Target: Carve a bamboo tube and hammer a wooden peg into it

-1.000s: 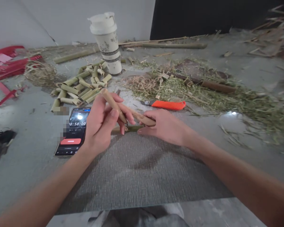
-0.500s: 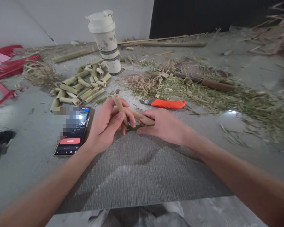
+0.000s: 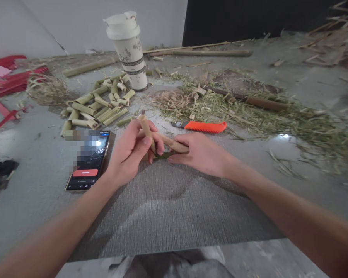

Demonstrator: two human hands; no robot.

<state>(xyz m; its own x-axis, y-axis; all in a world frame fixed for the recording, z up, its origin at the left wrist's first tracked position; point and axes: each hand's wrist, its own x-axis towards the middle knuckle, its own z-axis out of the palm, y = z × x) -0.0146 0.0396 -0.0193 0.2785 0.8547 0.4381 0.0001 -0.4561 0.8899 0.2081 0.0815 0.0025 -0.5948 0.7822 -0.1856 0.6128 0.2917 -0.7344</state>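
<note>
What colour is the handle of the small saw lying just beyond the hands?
Bright orange: the saw handle shows clearly in the head view, with a short metal blade at its left end.

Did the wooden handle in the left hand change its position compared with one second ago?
Yes. The wooden handle in the left hand swung upright: its top end pointed toward the bamboo pieces, now it sits right of them, nearer the orange saw.

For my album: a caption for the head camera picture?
Two hands work a tan wooden-handled tool over a green bamboo stick.
</note>
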